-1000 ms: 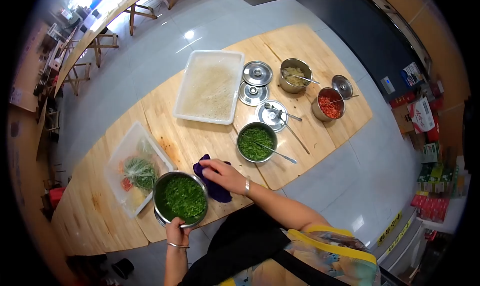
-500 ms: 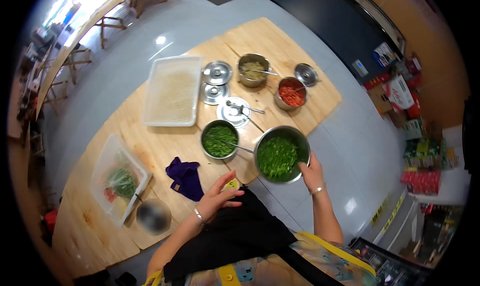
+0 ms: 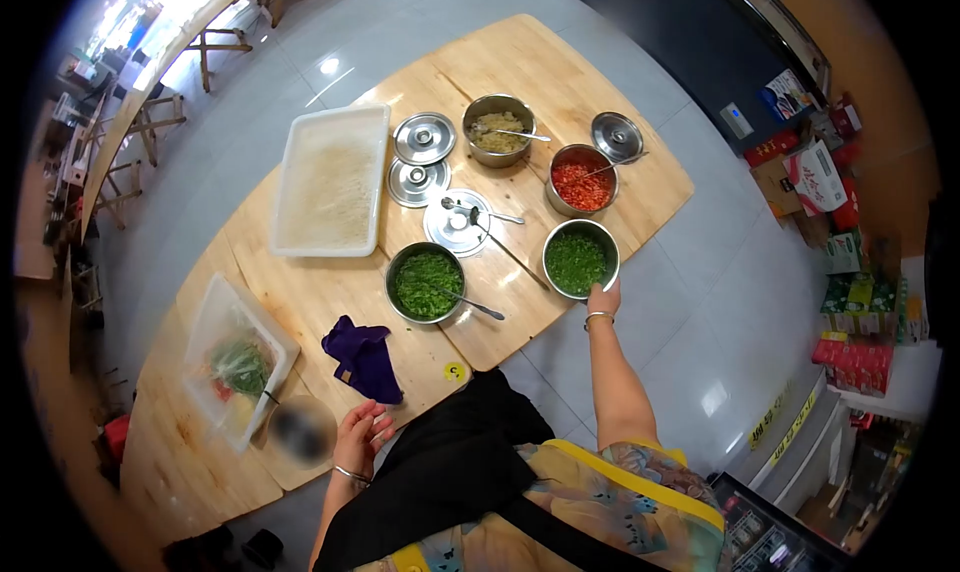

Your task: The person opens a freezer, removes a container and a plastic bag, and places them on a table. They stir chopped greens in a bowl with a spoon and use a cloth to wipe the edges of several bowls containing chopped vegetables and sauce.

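Note:
My right hand (image 3: pixel 603 300) grips the near rim of a steel pot of chopped greens (image 3: pixel 576 260) at the table's right edge, just below a pot of chopped red pieces (image 3: pixel 582 182). Near the table's front edge, my left hand (image 3: pixel 362 434) is empty, with loosely bent fingers apart. A crumpled purple cloth (image 3: pixel 363 360) lies just above it. Further up, another pot of greens (image 3: pixel 426 283) has a spoon leaning in it. Spoons rest on a steel lid (image 3: pixel 457 224) beyond that pot.
A pale plastic tray (image 3: pixel 330 182) stands at the back left, beside two steel lids (image 3: pixel 424 138). A pot of yellowish food (image 3: pixel 497 132) and another lid (image 3: pixel 616 137) are at the back. A container with bagged vegetables (image 3: pixel 238 362) and a blurred round object (image 3: pixel 301 432) sit at the left.
The pot of greens has passed from my left hand to my right and moved to the table's right side. My left hand has drawn back to the front edge. The view has shifted.

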Demonstrator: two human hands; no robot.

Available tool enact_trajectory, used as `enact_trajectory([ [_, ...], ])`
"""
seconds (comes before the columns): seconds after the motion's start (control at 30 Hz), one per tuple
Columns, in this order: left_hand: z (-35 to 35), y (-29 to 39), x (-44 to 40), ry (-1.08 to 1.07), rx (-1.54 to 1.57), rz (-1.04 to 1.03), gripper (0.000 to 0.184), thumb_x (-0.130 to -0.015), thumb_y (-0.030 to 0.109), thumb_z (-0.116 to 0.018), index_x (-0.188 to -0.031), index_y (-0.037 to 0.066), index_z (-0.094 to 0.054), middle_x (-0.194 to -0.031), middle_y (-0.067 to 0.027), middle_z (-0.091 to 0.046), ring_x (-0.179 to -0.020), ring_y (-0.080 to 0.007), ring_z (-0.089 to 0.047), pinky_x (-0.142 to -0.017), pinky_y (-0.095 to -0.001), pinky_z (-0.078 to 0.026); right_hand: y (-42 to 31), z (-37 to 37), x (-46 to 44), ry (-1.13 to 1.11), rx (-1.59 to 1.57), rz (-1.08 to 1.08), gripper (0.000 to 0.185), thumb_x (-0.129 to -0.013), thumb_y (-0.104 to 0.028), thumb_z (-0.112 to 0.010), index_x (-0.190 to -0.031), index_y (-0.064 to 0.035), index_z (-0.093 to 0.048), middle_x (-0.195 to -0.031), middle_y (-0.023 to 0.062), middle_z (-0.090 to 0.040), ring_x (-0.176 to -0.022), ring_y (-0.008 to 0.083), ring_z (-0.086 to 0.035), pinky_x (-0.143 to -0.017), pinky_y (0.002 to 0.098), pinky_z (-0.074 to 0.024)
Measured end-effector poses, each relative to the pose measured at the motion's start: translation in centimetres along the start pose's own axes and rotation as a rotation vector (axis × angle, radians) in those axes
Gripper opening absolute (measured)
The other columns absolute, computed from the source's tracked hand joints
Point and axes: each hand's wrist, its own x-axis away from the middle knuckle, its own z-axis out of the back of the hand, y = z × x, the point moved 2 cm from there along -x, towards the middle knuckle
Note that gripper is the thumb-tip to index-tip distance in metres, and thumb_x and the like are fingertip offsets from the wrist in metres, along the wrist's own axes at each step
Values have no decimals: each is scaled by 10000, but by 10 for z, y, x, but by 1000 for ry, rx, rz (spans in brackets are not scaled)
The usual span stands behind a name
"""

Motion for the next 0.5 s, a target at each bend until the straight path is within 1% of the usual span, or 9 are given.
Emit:
enact_trajectory([
  [0.03, 1, -2, 3, 22, 22, -4, 282, -868, 64, -463, -1146, 20, -471, -1070, -111, -565, -883, -216, -598, -747, -336, -522, 3, -7, 2, -32, -41, -68, 396, -713, 10, -482, -1108, -22, -507, -1023, 157, -593, -953, 290, -568, -842, 343, -422],
  [0.1, 1, -3, 6, 47, 51, 7, 282, -867, 63, -464, -1146, 15, -468, -1071, -116, -565, -886, -218, -599, -749, -337, -524, 6, -16, 7, -81, -76, -128, 399, -713, 9, -482, -1110, -22, -507, -1020, 155, -594, -953, 288, -568, -843, 343, -421],
  [0.17, 1, -3, 7, 71, 85, 16, 283, -867, 62, -465, -1145, 9, -466, -1072, -121, -565, -888, -220, -601, -751, -338, -526, -3, -22, 24, -133, 96, -55, 399, -710, 4, -492, -1108, -23, -508, -1017, 155, -597, -950, 292, -570, -838, 342, -424],
  [0.23, 1, -2, 7, 50, 119, 2, 298, -857, 80, -492, -1142, 2, -456, -1043, -111, -572, -891, -226, -599, -763, -320, -520, -1, -31, 30, -143, 71, -43, 400, -707, 2, -492, -1105, -24, -510, -1011, 154, -600, -948, 295, -570, -841, 342, -423],
  [0.3, 3, -1, 8, 60, 132, 3, 301, -861, 69, -478, -1151, -4, -451, -1060, -124, -567, -888, -227, -602, -760, -330, -526, 7, -36, 31, -147, 40, -37, 400, -703, -1, -493, -1102, -24, -511, -1005, 153, -603, -947, 298, -571, -843, 342, -421],
  [0.37, 3, 1, 10, 66, 131, 2, 286, -866, 60, -458, -1141, -19, -468, -1070, -134, -567, -882, -221, -605, -761, -333, -530, 8, -35, 27, -148, 101, 100, 323, -756, -52, -528, -1077, -17, -520, -954, 135, -610, -844, 274, -596, -771, 350, -452],
  [0.4, 5, 0, 11, 73, 140, -2, 286, -866, 60, -458, -1141, -19, -468, -1070, -134, -567, -882, -221, -605, -761, -333, -530, 9, -33, 25, -159, 101, 105, 323, -756, -52, -528, -1077, -17, -520, -954, 135, -610, -844, 274, -596, -771, 350, -452],
  [0.47, 11, -4, 13, 45, 107, 7, 260, -876, 85, -452, -1103, -32, -500, -1058, -130, -572, -890, -208, -602, -771, -319, -527, 5, -32, 33, -294, -229, -252, 256, -819, -146, -559, -1035, -9, -535, -887, 110, -605, -729, 218, -597, -683, 352, -477],
  [0.5, 16, -6, 15, 54, 120, -1, 260, -876, 85, -452, -1103, -32, -500, -1058, -130, -572, -890, -208, -602, -771, -319, -527, 3, -32, 42, -251, -455, -357, 252, -853, -259, -565, -948, -27, -553, -820, 86, -589, -635, 168, -567, -588, 319, -480],
])
